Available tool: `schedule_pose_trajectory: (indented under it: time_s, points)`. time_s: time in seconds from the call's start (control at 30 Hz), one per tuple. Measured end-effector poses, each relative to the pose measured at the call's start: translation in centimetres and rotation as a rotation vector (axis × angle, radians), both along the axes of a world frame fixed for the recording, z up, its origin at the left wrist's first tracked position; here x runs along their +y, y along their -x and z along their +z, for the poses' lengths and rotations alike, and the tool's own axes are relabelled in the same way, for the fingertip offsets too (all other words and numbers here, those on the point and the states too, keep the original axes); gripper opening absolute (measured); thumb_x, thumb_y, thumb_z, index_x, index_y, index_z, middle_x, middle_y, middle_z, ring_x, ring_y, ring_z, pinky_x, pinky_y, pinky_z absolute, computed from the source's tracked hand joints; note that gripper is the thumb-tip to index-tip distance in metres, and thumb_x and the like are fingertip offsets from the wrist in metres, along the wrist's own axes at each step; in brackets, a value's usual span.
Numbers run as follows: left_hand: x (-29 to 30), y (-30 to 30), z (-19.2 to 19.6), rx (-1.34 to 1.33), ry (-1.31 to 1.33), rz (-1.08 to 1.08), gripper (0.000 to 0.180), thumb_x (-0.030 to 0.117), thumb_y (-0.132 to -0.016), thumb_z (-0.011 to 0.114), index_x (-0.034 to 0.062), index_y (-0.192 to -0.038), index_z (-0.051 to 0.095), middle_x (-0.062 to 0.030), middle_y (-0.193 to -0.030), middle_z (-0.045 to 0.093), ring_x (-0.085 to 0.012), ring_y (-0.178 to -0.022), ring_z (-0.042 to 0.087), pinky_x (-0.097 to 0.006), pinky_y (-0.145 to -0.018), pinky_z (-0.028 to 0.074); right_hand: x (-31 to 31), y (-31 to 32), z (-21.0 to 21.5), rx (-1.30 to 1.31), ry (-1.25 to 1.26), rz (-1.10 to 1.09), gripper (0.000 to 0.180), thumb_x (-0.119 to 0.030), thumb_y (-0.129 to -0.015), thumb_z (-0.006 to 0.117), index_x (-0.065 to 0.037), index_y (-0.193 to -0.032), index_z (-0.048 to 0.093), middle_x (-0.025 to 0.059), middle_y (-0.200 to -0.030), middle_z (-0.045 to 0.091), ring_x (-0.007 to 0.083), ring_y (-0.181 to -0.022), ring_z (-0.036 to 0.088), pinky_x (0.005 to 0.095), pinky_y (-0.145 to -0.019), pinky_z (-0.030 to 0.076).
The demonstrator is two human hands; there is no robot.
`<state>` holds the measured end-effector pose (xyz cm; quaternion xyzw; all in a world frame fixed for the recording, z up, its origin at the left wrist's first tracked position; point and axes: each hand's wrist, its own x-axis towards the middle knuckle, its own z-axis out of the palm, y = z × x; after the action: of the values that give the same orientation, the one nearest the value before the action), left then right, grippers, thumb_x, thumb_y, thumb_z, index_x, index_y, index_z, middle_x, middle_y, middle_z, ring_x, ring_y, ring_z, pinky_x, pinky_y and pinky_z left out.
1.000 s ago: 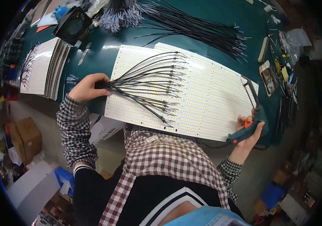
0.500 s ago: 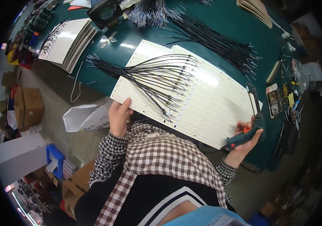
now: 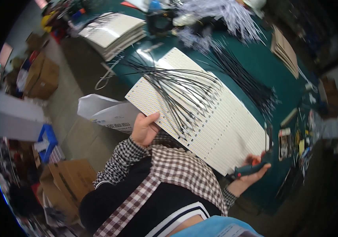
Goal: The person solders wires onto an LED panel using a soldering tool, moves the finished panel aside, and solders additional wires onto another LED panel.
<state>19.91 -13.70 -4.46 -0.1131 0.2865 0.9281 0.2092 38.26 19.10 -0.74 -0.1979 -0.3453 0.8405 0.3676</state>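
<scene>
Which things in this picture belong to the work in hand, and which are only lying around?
Apparently in the work:
- white panel, edge in the left hand
- black wires fanned over it
- green tool in the right hand

Probably just lying about:
- white bag
- cardboard boxes
- blue container

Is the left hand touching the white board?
Touching. The head view shows the left hand with its thumb lying over the near edge of the white board.
</scene>
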Motion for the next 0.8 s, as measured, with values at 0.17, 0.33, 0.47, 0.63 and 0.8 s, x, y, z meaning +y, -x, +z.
schedule_pose_trajectory:
  time_s: [0.17,0.33,0.47,0.63,0.8]
  points:
    - [-5.4,2.8,5.2,0.165,0.085,0.233,0.039,0.002,-0.087,0.053,-0.0046,-0.124,0.046,-0.0133,-0.12,0.057,-0.0242,-0.107,0.057,-0.039,-0.096,0.044,-1.1,1.3,1.0,0.006,0.002,-0.043,0.063,-0.046,-0.083,0.065,-0.002,-0.126,0.048,0.0014,-0.079,0.063,0.013,-0.077,0.061,0.0303,-0.082,0.051]
    - [-13.3,6.5,12.4,0.268,0.349,0.599,0.034,0.008,-0.087,0.053,-0.0044,-0.119,0.05,-0.013,-0.113,0.06,-0.0228,-0.102,0.059,-0.036,-0.091,0.048,-1.0,1.7,0.6,0.02,0.014,-0.08,0.062,-0.046,-0.084,0.064,-0.003,-0.125,0.048,0.0008,-0.078,0.063,0.0107,-0.074,0.062,0.0268,-0.081,0.051]
    - [-22.8,12.9,16.6,0.38,0.385,0.626,0.026,0.012,-0.089,0.054,-0.0045,-0.109,0.056,-0.0125,-0.106,0.064,-0.0222,-0.095,0.062,-0.035,-0.086,0.051,-0.9,1.9,0.1,-0.012,-0.024,-0.133,0.061,-0.047,-0.085,0.062,-0.003,-0.125,0.049,0.0004,-0.077,0.063,0.0104,-0.073,0.061,0.0252,-0.079,0.051]
    - [-34.2,24.4,21.1,0.417,0.336,0.568,0.021,0.008,-0.091,0.052,-0.0053,-0.106,0.057,-0.0139,-0.101,0.066,-0.0246,-0.094,0.063,-0.037,-0.084,0.052,-0.1,1.3,-0.7,0.042,-0.007,-0.188,0.06,-0.046,-0.087,0.061,-0.002,-0.126,0.049,0.0001,-0.075,0.063,0.0106,-0.072,0.06,0.0246,-0.077,0.05]
    - [-40.4,33.9,21.3,0.392,0.452,0.727,0.021,0.005,-0.09,0.051,-0.0056,-0.107,0.057,-0.016,-0.103,0.065,-0.0265,-0.093,0.064,-0.038,-0.085,0.052,0.1,1.4,0.0,-0.036,0.002,-0.316,0.06,-0.046,-0.088,0.06,-0.001,-0.126,0.049,0.0014,-0.075,0.064,0.0112,-0.072,0.06,0.0239,-0.077,0.05]
